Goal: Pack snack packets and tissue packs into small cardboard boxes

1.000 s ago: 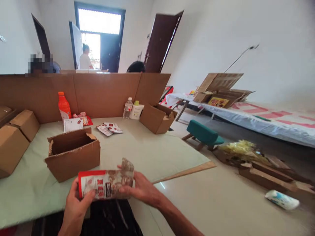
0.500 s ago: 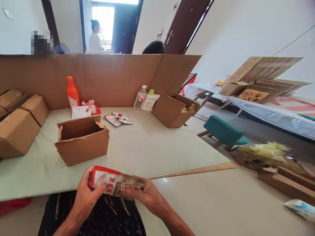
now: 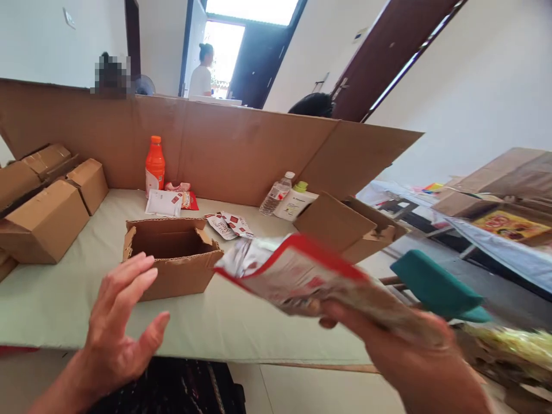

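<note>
My right hand (image 3: pixel 388 339) grips a red and white food packet (image 3: pixel 297 276), raised over the right part of the table and tilted, its silvery end pointing left. Blur hides most of its print. My left hand (image 3: pixel 123 319) is empty, fingers apart, just in front of an open cardboard box (image 3: pixel 185 279). Shadow fills the inside of that box as far as I can see. Behind it lie white and red sachets (image 3: pixel 230 225) and a white packet (image 3: pixel 164 203).
An orange bottle (image 3: pixel 155 164), a clear bottle (image 3: pixel 276 194) and a white pouch with green cap (image 3: pixel 296 202) stand along the cardboard screen (image 3: pixel 241 149). Another open box (image 3: pixel 334 224) is at right, closed boxes (image 3: pixel 47 215) at left. A teal chair (image 3: pixel 435 284) stands beyond the table.
My left hand has let go of the packet and moved left towards the box. My right hand has lifted the packet up and to the right. The view has turned left.
</note>
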A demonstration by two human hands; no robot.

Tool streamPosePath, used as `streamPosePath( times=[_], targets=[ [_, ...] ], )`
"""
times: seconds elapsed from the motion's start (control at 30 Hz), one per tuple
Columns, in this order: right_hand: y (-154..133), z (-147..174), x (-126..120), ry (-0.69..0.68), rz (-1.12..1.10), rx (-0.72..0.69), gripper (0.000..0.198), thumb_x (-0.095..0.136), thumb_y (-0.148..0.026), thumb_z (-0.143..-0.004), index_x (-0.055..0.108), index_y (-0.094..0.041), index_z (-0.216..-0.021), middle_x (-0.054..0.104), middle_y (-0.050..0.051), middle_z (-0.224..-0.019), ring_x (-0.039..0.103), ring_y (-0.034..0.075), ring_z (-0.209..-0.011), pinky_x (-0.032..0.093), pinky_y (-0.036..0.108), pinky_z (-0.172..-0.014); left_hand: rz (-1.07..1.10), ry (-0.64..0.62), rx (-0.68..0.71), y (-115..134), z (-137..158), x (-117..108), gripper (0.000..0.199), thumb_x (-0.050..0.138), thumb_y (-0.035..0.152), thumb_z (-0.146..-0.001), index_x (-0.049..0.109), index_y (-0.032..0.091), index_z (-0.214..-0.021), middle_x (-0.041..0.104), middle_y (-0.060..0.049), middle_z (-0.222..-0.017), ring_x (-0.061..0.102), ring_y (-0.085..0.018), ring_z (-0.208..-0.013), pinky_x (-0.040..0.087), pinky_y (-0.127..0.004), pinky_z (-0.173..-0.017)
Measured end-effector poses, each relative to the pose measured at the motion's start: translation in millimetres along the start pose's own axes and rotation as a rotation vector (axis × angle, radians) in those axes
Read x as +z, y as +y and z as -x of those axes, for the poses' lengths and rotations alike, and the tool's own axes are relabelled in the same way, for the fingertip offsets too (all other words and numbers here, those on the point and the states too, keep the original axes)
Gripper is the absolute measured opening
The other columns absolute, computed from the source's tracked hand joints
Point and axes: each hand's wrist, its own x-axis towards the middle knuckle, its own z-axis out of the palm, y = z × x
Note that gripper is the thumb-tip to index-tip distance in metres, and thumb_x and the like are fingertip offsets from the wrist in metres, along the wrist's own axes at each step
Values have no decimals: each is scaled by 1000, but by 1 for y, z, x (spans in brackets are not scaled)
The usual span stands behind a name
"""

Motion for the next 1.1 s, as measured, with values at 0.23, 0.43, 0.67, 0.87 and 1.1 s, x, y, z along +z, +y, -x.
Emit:
streamPosePath(
  times=[0.23,0.43,0.67,0.87,1.1],
  targets=[
    [-87,-94,61,-120,183,-668,12,68,-30,-92,78,-24,-92,78,3,-91,70,19,-77,53,30,-69,-281,-273,38,-55,-30,5,13,59,25,-92,65,16,-99,75,-7,-92,70,-32,-105,44,-59,-106],
    [-139,-115,150,-900,949,-542,18,61,-19,-87,77,-14,-81,74,13,-79,67,23,-74,38,28,-63,-304,-237,27,-52,-22,8,14,55,17,-94,60,17,-80,67,-5,-79,65,-23,-85,46,-51,-103],
    [-114,-123,189,-1050,506,-436,18,61,-22,-90,77,-15,-87,70,2,-73,51,11,-64,32,23,-58,-185,-255,39,-64,-23,4,16,53,13,-94,55,19,-79,60,0,-74,57,-17,-76,48,-43,-99],
    [-86,-131,200,-1346,654,-254,23,57,-8,-84,77,-13,-93,75,4,-82,58,13,-67,35,22,-55,-97,-355,10,-71,-22,3,11,54,19,-92,58,18,-81,68,-7,-95,60,-23,-89,51,-41,-87],
    [-99,-140,197,-1407,843,-520,36,66,-27,-89,73,-14,-123,76,13,-116,69,24,-97,43,27,-70,-29,-462,48,-66,-30,-2,18,52,16,-91,55,21,-73,58,1,-68,57,-16,-69,50,-46,-101]
  ],
)
